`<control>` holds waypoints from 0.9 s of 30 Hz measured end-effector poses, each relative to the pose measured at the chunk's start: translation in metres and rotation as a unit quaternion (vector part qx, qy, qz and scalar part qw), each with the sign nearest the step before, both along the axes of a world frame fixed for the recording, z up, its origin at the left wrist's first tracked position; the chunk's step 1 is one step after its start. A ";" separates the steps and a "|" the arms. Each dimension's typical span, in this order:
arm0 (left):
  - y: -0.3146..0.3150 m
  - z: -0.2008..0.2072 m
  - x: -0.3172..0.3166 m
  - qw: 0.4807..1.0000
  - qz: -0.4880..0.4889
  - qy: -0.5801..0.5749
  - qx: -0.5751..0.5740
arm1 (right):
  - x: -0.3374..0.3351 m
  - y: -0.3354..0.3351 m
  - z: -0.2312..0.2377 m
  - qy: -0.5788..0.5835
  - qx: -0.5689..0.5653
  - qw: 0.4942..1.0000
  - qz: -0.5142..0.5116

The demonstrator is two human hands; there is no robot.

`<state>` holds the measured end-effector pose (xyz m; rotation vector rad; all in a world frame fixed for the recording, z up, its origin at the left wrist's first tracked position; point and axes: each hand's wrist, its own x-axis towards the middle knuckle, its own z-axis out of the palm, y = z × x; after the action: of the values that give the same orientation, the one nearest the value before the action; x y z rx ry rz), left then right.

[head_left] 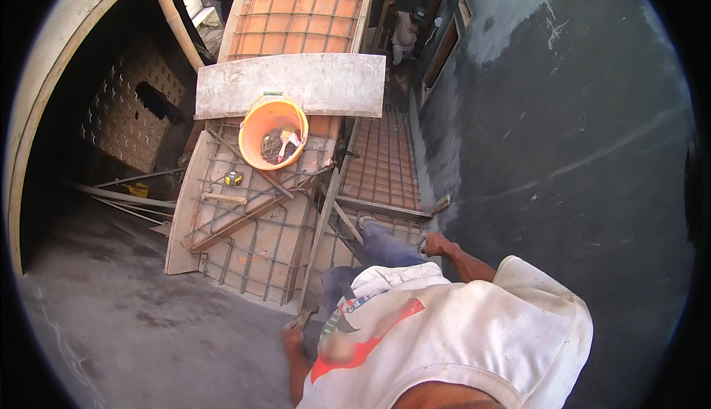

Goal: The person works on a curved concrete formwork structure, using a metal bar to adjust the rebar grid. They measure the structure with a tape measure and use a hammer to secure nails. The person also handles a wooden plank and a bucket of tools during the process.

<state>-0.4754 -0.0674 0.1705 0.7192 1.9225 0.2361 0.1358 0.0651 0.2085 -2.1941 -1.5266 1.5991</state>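
My left hand [294, 333] is low at the left of my body, fingers curled at a small brown piece [306, 313] whose kind I cannot make out, by the lower end of a wooden board [320, 240]. My right hand [435, 244] is out beside my knee near the dark wall, its fingers closed; what they hold is too small to tell. Ahead, an orange bucket [252, 129] contains dark loose material and a brush [286, 142]. On the steel bar grid [255, 250] lie a yellow-black tape measure [233, 178] and a short wooden handle [224, 198].
A pale curved plank [333, 83] lies across the formwork behind the bucket. Beyond it rises a ramp with a bar grid [300, 9]. A second gridded ramp [381, 157] descends beside the dark plastered wall [563, 150]. Another person [406, 33] stands at the far end.
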 end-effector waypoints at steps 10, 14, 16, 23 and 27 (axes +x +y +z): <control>-0.020 -0.130 0.072 0.987 0.120 -0.062 0.087 | 0.075 0.061 -0.104 -0.099 0.009 0.987 0.126; -0.017 -0.140 0.132 0.995 0.086 -0.026 0.048 | 0.101 0.099 -0.152 -0.052 0.171 0.967 0.182; -0.005 -0.132 0.156 0.999 0.039 0.018 0.019 | 0.104 0.123 -0.172 -0.033 0.185 0.964 0.189; 0.061 -0.095 0.192 0.995 0.093 0.022 0.007 | 0.080 0.272 -0.123 0.124 0.017 0.984 -0.126; 0.081 -0.103 0.199 0.948 0.293 -0.054 0.108 | 0.102 0.411 -0.119 0.133 0.151 0.960 -0.196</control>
<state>-0.2768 0.0136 0.0673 0.2433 1.9794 0.8495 0.2375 0.4760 0.0900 -1.8765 -1.0921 1.3631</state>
